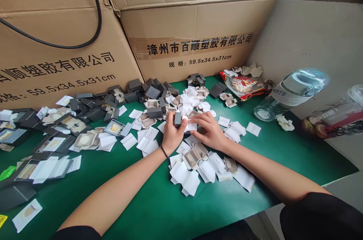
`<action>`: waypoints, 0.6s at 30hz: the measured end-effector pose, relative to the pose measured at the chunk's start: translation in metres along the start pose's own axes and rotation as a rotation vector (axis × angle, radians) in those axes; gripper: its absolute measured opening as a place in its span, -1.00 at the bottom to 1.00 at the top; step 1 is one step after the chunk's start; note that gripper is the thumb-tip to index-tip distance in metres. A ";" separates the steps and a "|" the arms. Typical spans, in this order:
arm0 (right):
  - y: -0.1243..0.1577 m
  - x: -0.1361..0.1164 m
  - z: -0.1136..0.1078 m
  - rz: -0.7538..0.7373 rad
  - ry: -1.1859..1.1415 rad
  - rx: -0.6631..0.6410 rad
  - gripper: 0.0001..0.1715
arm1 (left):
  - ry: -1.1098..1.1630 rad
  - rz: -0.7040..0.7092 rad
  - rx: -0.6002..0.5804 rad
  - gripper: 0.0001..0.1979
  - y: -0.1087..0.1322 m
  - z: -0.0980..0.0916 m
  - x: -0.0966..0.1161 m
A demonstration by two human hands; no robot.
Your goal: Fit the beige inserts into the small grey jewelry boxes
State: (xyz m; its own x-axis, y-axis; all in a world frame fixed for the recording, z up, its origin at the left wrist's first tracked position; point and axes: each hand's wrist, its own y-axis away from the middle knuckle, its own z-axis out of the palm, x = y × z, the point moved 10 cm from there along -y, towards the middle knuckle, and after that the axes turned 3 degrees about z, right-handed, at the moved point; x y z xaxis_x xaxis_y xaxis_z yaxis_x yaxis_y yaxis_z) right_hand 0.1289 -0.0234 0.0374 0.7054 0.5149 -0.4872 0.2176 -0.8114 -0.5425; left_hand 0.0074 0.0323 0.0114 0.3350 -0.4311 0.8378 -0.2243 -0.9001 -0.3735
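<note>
My left hand [172, 132] is closed around a small dark grey box [177, 118], held upright above the green table [159, 202]. A dark band circles that wrist. My right hand [208, 130] lies just right of it, fingers curled, pinching a small white piece [189, 126] next to the box. Both hands hover over a heap of white paper cards [185, 177] and small beige box inserts [195, 155]. More grey boxes [153, 92] are piled behind the hands.
Large cardboard cartons [187, 32] wall off the back, with a black cable [96, 13] across the left one. Open dark boxes and cards [53, 145] crowd the left. A clear plastic bottle [289, 94] lies on its side right, next to a snack bag [244, 85].
</note>
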 end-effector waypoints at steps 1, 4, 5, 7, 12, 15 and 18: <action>0.000 0.000 0.000 -0.002 0.003 0.001 -0.67 | 0.002 -0.001 -0.002 -0.65 0.000 0.000 0.000; 0.001 0.000 0.002 -0.019 -0.023 0.001 -0.67 | 0.009 0.002 -0.006 -0.66 0.000 0.001 0.001; 0.001 0.000 0.003 -0.024 -0.038 0.000 -0.67 | 0.010 0.004 -0.007 -0.66 0.000 0.001 0.001; 0.002 0.001 0.004 -0.028 -0.068 -0.002 -0.67 | 0.010 0.005 -0.009 -0.67 0.000 0.002 0.000; 0.001 0.000 0.003 -0.033 -0.102 -0.007 -0.70 | 0.013 -0.008 -0.028 -0.66 0.000 0.003 -0.002; 0.001 -0.001 0.002 -0.028 -0.109 -0.011 -0.70 | 0.018 -0.014 -0.035 -0.65 0.000 0.003 -0.003; 0.002 0.000 0.003 -0.027 -0.104 -0.018 -0.69 | 0.030 -0.019 -0.051 -0.65 0.000 0.005 -0.002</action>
State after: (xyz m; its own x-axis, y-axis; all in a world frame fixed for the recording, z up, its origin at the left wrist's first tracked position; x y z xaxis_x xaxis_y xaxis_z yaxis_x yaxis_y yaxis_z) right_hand 0.1273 -0.0239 0.0346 0.6255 0.5619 -0.5413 0.2485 -0.8011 -0.5445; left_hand 0.0108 0.0329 0.0074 0.3118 -0.4111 0.8566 -0.2652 -0.9034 -0.3370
